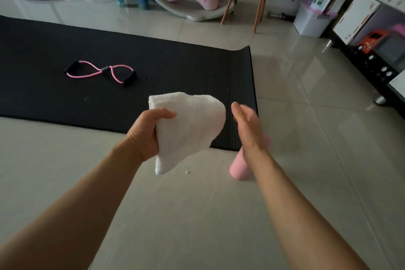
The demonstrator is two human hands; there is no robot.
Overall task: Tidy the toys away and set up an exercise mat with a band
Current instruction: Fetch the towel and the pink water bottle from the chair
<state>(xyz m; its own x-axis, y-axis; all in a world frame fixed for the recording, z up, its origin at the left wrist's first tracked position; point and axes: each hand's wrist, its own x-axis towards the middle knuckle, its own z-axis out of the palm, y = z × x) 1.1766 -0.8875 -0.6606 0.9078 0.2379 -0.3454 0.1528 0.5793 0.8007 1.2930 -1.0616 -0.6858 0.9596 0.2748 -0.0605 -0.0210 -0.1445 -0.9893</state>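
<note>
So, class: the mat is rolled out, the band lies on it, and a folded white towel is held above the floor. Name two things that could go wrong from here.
1. The left hand grips only one edge of the white towel, so it may unfold or slip as it is placed.
2. The pink roller lies on the tiles just off the black mat corner, under the right hand; a step forward could trip on it.
</note>
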